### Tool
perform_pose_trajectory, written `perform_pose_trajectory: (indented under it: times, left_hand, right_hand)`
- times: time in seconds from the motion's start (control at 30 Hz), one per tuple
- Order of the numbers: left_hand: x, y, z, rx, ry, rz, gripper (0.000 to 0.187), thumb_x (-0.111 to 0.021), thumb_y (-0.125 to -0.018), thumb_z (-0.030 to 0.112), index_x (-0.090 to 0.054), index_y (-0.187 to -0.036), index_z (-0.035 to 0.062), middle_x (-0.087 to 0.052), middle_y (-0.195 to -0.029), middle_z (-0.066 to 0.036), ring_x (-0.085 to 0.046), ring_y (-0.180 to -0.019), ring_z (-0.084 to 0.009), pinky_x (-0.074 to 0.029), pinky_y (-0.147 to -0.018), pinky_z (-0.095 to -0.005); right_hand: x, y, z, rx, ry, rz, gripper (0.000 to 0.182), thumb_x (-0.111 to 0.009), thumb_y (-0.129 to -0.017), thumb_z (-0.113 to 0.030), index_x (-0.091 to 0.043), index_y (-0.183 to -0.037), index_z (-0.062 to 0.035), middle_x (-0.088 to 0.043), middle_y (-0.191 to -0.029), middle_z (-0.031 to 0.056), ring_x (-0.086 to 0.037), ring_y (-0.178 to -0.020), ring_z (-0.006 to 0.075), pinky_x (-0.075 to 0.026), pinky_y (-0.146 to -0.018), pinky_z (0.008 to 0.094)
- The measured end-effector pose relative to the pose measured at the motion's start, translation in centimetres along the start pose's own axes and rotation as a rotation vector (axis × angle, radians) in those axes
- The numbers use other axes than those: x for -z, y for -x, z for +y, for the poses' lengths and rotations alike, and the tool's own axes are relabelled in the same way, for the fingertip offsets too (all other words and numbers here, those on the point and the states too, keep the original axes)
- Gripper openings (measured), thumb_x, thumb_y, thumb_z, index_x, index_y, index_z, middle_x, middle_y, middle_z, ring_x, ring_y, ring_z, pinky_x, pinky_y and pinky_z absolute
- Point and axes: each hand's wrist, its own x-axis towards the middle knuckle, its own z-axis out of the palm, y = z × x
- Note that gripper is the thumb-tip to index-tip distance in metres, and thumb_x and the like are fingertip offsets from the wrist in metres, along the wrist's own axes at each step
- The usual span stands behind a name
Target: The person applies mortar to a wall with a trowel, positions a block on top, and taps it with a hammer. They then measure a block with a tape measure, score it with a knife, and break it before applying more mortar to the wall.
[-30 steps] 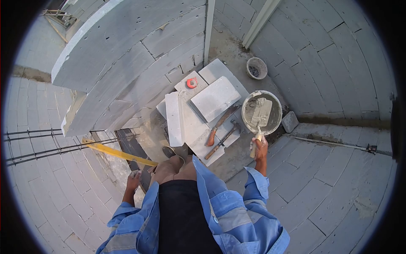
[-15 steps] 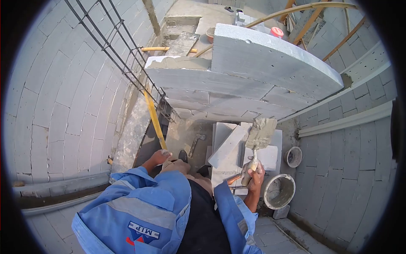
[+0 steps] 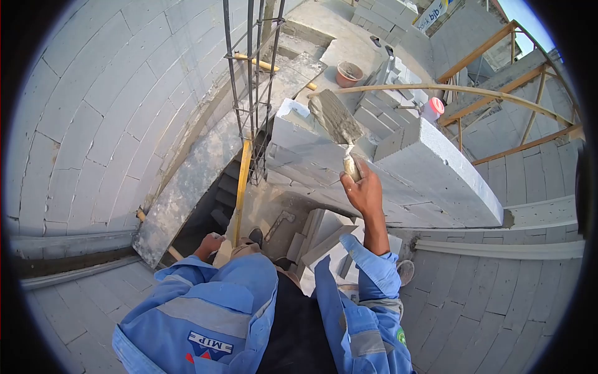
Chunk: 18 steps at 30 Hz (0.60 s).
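My right hand [image 3: 363,189] is closed round the handle of a trowel [image 3: 349,163], raised over the top of a block wall [image 3: 324,146]. Wet grey mortar [image 3: 336,117] covers the blade. Just right of the trowel stands a large white block [image 3: 439,171] on the wall's upper course. My left hand [image 3: 210,246] hangs low beside a yellow wooden strip [image 3: 242,187]. Its fingers are curled, with pale residue on them, and whether they hold anything is hidden.
Upright rebar [image 3: 252,81] rises at the wall's left end, by a dark floor opening [image 3: 208,209]. Loose blocks [image 3: 324,234] and a hammer-like tool [image 3: 278,224] lie below. Beyond the wall are a mortar bucket [image 3: 349,73], a pink-lidded container [image 3: 433,109] and wooden poles [image 3: 486,93].
My right hand has lifted the loaded trowel from above the loose blocks up and forward to the wall top. The view has turned rightward and up; my left hand stays low.
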Motion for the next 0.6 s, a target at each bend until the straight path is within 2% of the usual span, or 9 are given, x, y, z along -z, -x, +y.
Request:
perform_pose_trajectory:
  times: [0.1, 0.13, 0.2, 0.53, 0.6]
  left_hand:
    - [0.4, -1.6, -0.6, 0.020, 0.067, 0.012, 0.049, -0.068, -0.084, 0.042, -0.069, -0.101, -0.0037, -0.071, -0.097, -0.022, -0.068, -0.095, -0.0318, -0.051, -0.083, -0.0401]
    - [0.5, -2.3, -0.6, 0.022, 0.075, 0.008, 0.049, -0.068, -0.084, 0.042, -0.069, -0.101, -0.0037, -0.071, -0.097, -0.022, -0.068, -0.095, -0.0318, -0.051, -0.083, -0.0401]
    - [0.4, -3.8, -0.6, 0.008, 0.096, 0.010, 0.051, -0.068, -0.084, 0.044, -0.069, -0.102, -0.0036, -0.070, -0.097, -0.023, -0.068, -0.096, -0.0329, -0.051, -0.084, -0.0404]
    - [0.4, -8.4, 1.7, -0.065, 0.138, 0.017, 0.056, -0.066, -0.085, 0.049, -0.068, -0.103, -0.0034, -0.070, -0.100, -0.024, -0.067, -0.101, -0.0351, -0.051, -0.087, -0.0409]
    - [0.6, -9.0, 1.7, -0.067, 0.140, 0.006, 0.057, -0.066, -0.085, 0.049, -0.068, -0.105, -0.0038, -0.069, -0.101, -0.024, -0.066, -0.102, -0.0352, -0.050, -0.088, -0.0409]
  right_hand:
    - [-0.6, -2.8, -2.6, 0.048, 0.188, -0.044, 0.053, -0.063, -0.077, -0.027, -0.059, -0.126, -0.0087, -0.067, -0.107, 0.0205, -0.065, -0.090, 0.0405, -0.051, -0.079, 0.0468]
    - [-1.0, -3.5, -3.0, 0.052, 0.194, -0.049, 0.053, -0.063, -0.077, -0.027, -0.059, -0.126, -0.0087, -0.067, -0.107, 0.0205, -0.065, -0.090, 0.0405, -0.051, -0.079, 0.0468]
    - [-1.6, -4.6, -3.5, 0.066, 0.392, -0.118, 0.052, -0.064, -0.076, -0.027, -0.059, -0.127, -0.0118, -0.066, -0.105, 0.0173, -0.065, -0.087, 0.0389, -0.052, -0.077, 0.0477]
    - [-1.2, -4.5, -4.0, 0.049, 0.406, -0.103, 0.051, -0.065, -0.076, -0.025, -0.059, -0.125, -0.0120, -0.066, -0.100, 0.0157, -0.065, -0.085, 0.0381, -0.052, -0.075, 0.0465]
    - [-0.6, -3.7, -4.3, -0.021, 0.415, -0.077, 0.050, -0.064, -0.077, -0.025, -0.060, -0.125, -0.0121, -0.066, -0.099, 0.0166, -0.065, -0.087, 0.0388, -0.052, -0.076, 0.0464]
